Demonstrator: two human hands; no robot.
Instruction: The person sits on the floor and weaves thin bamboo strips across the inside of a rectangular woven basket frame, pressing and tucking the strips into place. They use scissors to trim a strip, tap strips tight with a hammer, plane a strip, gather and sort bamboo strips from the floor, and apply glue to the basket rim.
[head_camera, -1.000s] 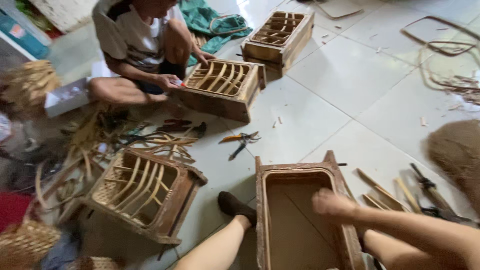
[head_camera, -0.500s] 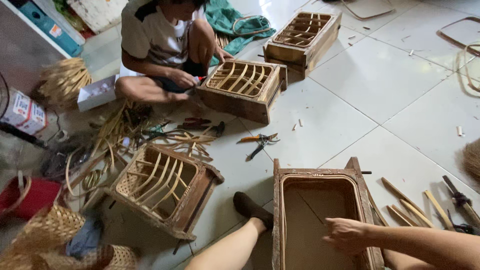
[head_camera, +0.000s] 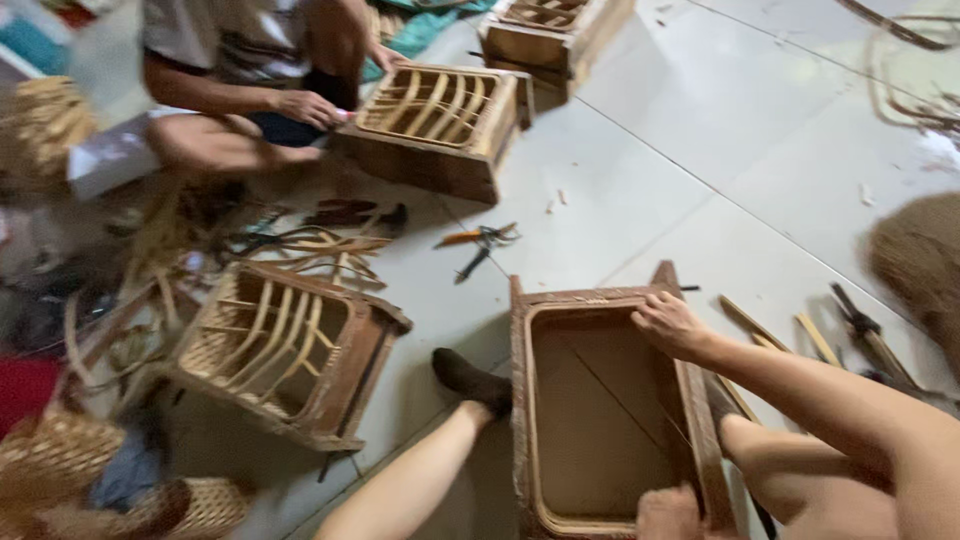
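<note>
The right hand (head_camera: 668, 325) grips the far rim of the wooden frame (head_camera: 606, 410) — fingers curled over it; the left hand (head_camera: 668, 512) clasps the near rim.

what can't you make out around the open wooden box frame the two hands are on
- Left hand, head view: cut off by the bottom edge, grip unclear.
- Right hand: fingertips curl over the open wooden box frame; what they pinch is hidden.
- Orange-handled pliers on the tiled floor: blurred, small.
- Brown mound: cut by right edge.
</note>
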